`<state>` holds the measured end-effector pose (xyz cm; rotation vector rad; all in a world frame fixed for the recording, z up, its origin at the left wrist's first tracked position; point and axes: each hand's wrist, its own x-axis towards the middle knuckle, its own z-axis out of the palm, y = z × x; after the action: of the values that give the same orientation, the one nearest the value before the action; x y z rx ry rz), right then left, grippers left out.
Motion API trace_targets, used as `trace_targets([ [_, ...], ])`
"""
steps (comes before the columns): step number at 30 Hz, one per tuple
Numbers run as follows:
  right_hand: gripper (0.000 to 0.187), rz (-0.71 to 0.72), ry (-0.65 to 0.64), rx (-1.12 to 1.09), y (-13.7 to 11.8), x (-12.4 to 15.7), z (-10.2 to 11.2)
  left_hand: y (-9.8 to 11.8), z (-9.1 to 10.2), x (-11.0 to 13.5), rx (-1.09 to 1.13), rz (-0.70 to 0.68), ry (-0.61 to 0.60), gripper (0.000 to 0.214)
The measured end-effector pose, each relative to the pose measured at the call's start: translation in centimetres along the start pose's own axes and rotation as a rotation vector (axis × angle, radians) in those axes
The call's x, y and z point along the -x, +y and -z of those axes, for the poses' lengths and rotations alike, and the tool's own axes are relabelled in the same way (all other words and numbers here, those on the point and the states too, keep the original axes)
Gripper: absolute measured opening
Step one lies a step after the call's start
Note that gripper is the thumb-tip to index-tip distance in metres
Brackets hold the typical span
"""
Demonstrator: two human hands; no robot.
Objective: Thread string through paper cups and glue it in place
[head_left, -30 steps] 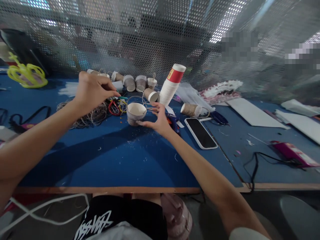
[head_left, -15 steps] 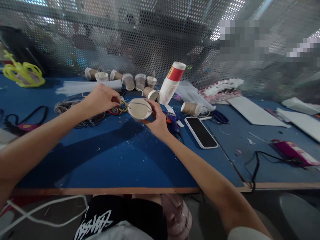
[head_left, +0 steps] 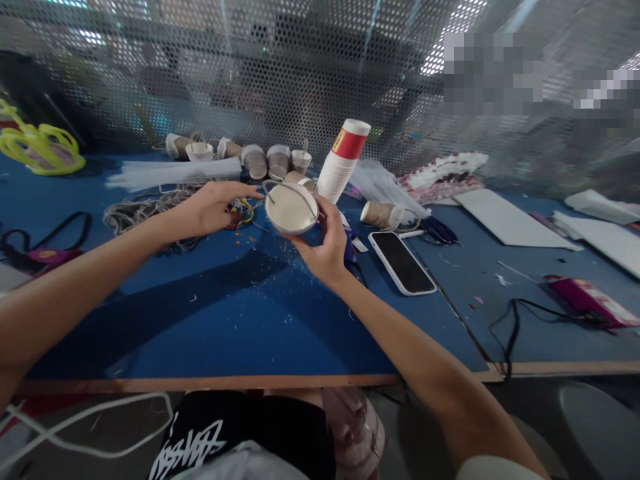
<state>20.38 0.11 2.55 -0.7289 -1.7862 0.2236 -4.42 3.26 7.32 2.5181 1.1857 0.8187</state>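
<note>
My right hand (head_left: 324, 250) grips a short cut paper cup (head_left: 291, 209), lifted off the blue table (head_left: 240, 313) and tilted so its white inside faces me. A thin wire handle arcs over its rim. My left hand (head_left: 213, 207) reaches toward the cup's left edge with fingers stretched, nothing visibly in them, just above a tangle of coloured rubber bands (head_left: 240, 213).
Several cut paper cups (head_left: 255, 160) line the mesh screen at the back, beside a leaning stack of red-and-white cups (head_left: 343, 163). A phone (head_left: 401, 262), a twine-wrapped roll (head_left: 383, 215), a cord pile (head_left: 145, 207), a yellow crown (head_left: 40, 147) and white boards (head_left: 505, 223) lie around.
The cup stood on the table under my right hand; now it is lifted and tilted toward me. My left hand left the bands and opened toward the cup's rim.
</note>
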Motion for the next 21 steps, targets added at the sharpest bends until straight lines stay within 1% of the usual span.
trace_targets([
  [2,0.065,-0.027,-0.016,-0.034,-0.1,0.0,-0.2,0.6,-0.1,0.1,0.118,0.054,0.063,0.045],
  [4,0.069,-0.132,-0.081,-0.144,0.0,0.1,-0.5,1.4,-0.1,0.2,0.274,0.123,0.118,0.046],
  [6,0.074,-0.284,-0.214,-0.284,0.2,0.2,-0.8,2.2,0.0,0.3,0.42,0.167,0.142,0.047],
  [8,0.076,-0.412,-0.379,-0.392,0.5,0.2,-1.0,2.6,0.1,0.4,0.495,0.201,0.146,0.053],
  [10,0.074,-0.501,-0.501,-0.474,0.9,0.2,-1.0,2.4,0.0,0.3,0.484,0.215,0.151,0.057],
  [11,0.073,-0.534,-0.529,-0.518,1.1,0.1,-0.9,2.2,-0.1,0.2,0.465,0.207,0.155,0.058],
  [14,0.073,-0.61,-0.563,-0.65,1.4,0.0,-0.9,1.5,-0.4,0.2,0.424,0.135,0.125,0.058],
  [18,0.073,-0.65,-0.618,-0.777,0.9,0.2,-1.0,1.3,-0.8,0.3,0.366,0.016,0.062,0.056],
  [21,0.073,-0.691,-0.67,-0.903,0.3,0.3,-1.1,1.0,-0.9,0.3,0.373,-0.002,0.033,0.052],
])
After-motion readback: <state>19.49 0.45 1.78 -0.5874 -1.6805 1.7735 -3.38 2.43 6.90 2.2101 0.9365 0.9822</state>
